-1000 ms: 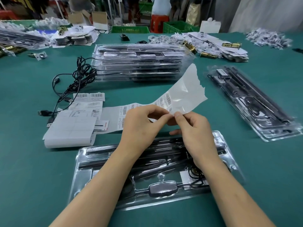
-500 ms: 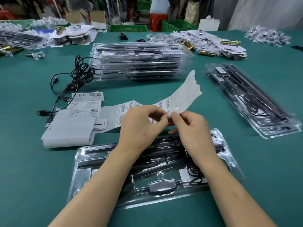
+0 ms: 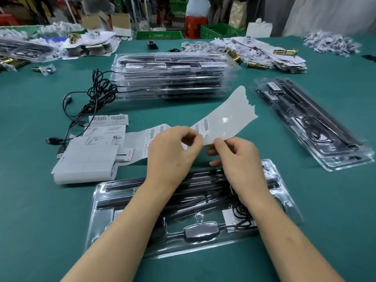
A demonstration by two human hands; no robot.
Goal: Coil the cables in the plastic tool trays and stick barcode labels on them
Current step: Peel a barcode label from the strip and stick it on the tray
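Note:
A clear plastic tool tray (image 3: pixel 105 202) lies in front of me, holding black rods, a dark module and a coiled black cable (image 3: pixel 242 214). Above it I hold up a white label strip (image 3: pixel 227 117) with barcode labels. My left hand (image 3: pixel 173 151) pinches the strip near a barcode label (image 3: pixel 200 127). My right hand (image 3: pixel 238 157) pinches the strip's lower edge just to the right. The strip runs left to a folded stack of label sheets (image 3: pixel 87 161).
A tall stack of filled trays (image 3: pixel 173 76) stands behind. Another filled tray (image 3: pixel 309 123) lies at the right. A tangle of black USB cables (image 3: pixel 95 94) sits at the left. Loose barcode labels (image 3: pixel 108 119), paper scraps and brass parts litter the far green table.
The strip's free end has risen and straightened a little. Both hands stay pinched on the strip at nearly the same spot, the fingers shifting slightly.

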